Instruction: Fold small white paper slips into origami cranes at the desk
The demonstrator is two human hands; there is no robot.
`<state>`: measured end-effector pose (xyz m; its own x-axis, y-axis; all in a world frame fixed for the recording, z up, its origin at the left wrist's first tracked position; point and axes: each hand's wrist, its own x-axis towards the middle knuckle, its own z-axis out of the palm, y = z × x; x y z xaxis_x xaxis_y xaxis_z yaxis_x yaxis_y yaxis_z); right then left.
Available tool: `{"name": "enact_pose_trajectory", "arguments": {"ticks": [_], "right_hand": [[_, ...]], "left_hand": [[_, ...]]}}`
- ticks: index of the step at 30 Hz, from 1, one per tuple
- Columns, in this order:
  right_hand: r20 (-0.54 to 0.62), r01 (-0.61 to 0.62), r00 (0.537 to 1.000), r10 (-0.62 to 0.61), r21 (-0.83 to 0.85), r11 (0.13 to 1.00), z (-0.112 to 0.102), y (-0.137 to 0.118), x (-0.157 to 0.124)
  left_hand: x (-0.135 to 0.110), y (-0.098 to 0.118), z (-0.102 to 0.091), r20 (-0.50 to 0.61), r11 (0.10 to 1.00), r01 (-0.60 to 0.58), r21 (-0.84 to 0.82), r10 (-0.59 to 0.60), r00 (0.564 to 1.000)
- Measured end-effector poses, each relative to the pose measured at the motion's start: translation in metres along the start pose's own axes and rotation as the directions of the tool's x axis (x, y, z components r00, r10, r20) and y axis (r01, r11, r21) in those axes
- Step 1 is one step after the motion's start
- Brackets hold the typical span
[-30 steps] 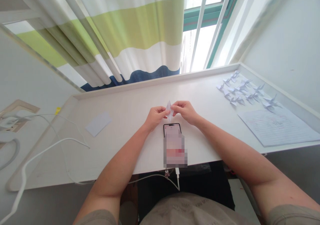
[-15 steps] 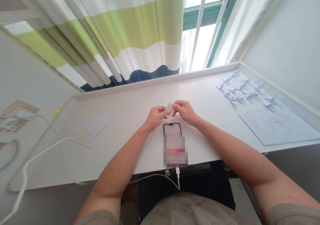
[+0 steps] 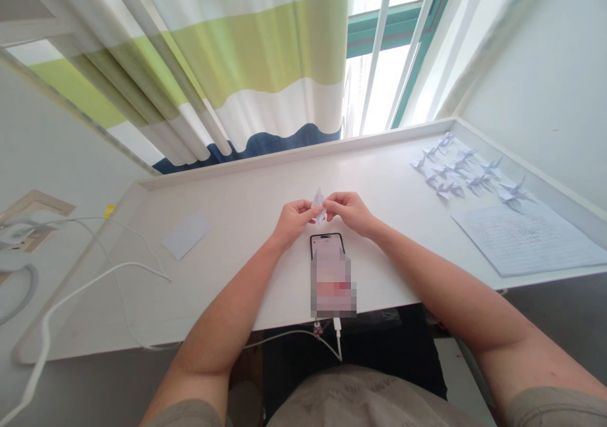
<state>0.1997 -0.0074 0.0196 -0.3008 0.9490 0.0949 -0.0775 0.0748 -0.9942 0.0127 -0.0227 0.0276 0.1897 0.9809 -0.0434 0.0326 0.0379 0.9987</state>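
A small white folded paper, shaped like a narrow diamond, stands upright between my two hands above the desk. My left hand pinches it from the left, thumb on its near face. From the other side my right hand grips its right edge between thumb and curled fingers. Just below the hands lies a phone, its screen lit and partly blurred out. Several folded paper cranes sit in a cluster at the back right of the desk.
On the white desk, a blank paper piece lies at left and lined written sheets at right. A white charging cable runs from the phone past the front edge. Another cable loops at left. Raised rims border the back and right.
The folded paper has turned slightly, so its broad face now shows more toward me. Both hands keep their hold with only small finger shifts.
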Motion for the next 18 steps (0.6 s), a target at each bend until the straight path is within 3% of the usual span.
{"name": "enact_pose_trajectory", "arguments": {"ticks": [6, 18], "right_hand": [[-0.076, 0.018, 0.997, -0.022, -0.051, 0.999, -0.0034, 0.0020, 0.0025], [-0.034, -0.011, 0.999, 0.010, -0.047, 0.999, -0.0038, 0.0025, 0.0010]], "left_hand": [[0.0014, 0.0013, -0.0042, 0.000, 1.000, -0.013, -0.008, 0.013, 1.000], [0.0030, -0.0024, -0.0061, -0.042, 0.997, -0.073, 0.025, 0.074, 0.996]]}}
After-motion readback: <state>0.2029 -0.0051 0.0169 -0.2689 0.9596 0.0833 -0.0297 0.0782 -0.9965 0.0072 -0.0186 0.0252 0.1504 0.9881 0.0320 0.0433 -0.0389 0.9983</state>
